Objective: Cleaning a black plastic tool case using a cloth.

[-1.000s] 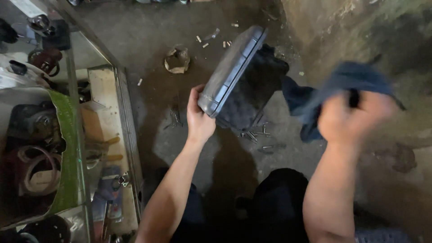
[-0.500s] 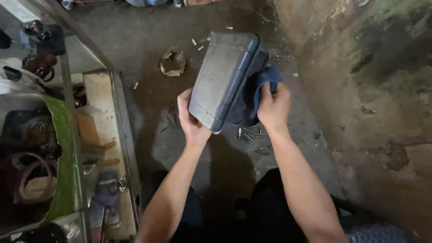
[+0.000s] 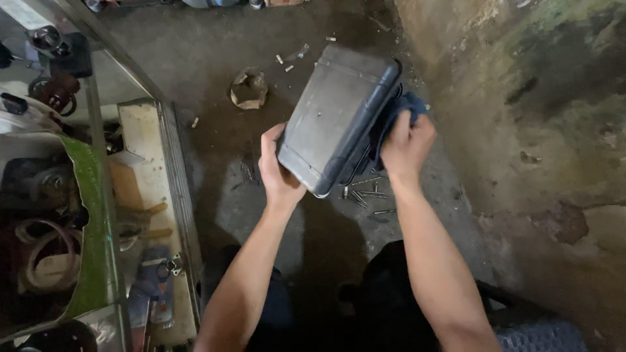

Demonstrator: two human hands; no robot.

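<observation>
Item one: a grey, flat rectangular metal case with rounded corners (image 3: 336, 120), dusty and scuffed, which you hold tilted above the floor, broad face up towards you, its lower corner in your grip.

Item two: a crumpled dark blue cloth (image 3: 399, 114), bunched and pressed against the case's right edge, partly hidden behind it.

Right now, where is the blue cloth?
In the head view, the blue cloth is right of centre, pressed by the right hand against the grey case.
</observation>
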